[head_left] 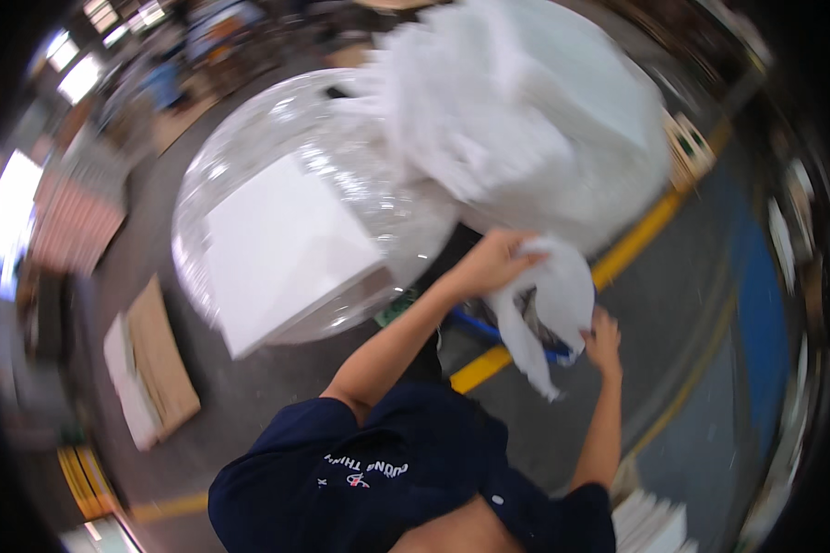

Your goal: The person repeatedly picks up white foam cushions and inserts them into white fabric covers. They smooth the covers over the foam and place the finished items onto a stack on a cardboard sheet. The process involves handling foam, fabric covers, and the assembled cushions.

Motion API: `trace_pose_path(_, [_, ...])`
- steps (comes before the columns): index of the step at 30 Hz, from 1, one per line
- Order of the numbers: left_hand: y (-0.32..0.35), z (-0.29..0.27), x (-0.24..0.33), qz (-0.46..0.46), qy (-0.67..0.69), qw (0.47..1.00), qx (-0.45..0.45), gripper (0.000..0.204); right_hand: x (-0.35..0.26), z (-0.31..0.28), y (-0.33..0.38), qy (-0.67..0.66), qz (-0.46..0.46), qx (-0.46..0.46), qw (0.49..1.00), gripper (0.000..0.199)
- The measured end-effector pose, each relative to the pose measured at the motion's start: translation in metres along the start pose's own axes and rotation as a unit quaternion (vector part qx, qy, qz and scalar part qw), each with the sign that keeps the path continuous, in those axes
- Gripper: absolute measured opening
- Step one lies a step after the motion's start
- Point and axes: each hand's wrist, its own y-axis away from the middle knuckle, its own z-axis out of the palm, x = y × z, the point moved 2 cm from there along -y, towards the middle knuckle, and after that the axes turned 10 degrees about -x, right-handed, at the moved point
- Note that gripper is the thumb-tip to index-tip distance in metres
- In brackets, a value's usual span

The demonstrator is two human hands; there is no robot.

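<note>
A small piece of thin white sheeting [567, 281], soft like packing foam or a bag, hangs between my two hands in front of my body. Its upper left edge is pinched by my left hand [496, 265]. At the lower right edge, the fingers of my right hand [602, 341] are closed on it. A ragged strip dangles below, and a gap in the middle lets darker things show through. Just beyond my hands lies a large heap of white foam sheets [516, 120]. Motion blur hides the exact fingertip grip.
A white flat box or board [286, 249] rests on a round surface covered in clear plastic film [249, 129], left of the foam heap. Cardboard pieces [157, 369] lie on the floor at the left. A blue-edged container [475, 323] stands beneath my hands. Yellow lines [636, 244] mark the floor.
</note>
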Motion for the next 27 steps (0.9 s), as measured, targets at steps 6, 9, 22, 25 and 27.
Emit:
trace_pose_path(6, [0.183, -0.061, 0.031, -0.147, -0.038, 0.977, 0.151, 0.020, -0.079, 0.047, -0.050, -0.364, -0.128, 0.048, 0.921, 0.017])
trace_pose_path(9, [0.236, -0.084, 0.055, -0.166, -0.087, 0.935, 0.302, 0.020, -0.127, 0.006, -0.084, -0.473, -0.174, 0.044, 0.863, 0.026])
trace_pose_path(22, [0.444, -0.191, 0.125, -0.069, -0.422, 0.636, 0.642, 0.033, -0.434, -0.150, -0.033, -0.086, -0.548, 0.276, 0.785, 0.016])
trace_pose_path(25, [0.477, -0.238, 0.125, -0.061, -0.489, 0.597, 0.633, 0.021, -0.452, -0.146, -0.069, -0.042, -0.445, 0.126, 0.886, 0.015])
trace_pose_path(27, [0.490, -0.273, 0.130, -0.076, -0.499, 0.594, 0.626, 0.015, -0.490, -0.147, -0.059, -0.032, -0.485, 0.087, 0.870, 0.008])
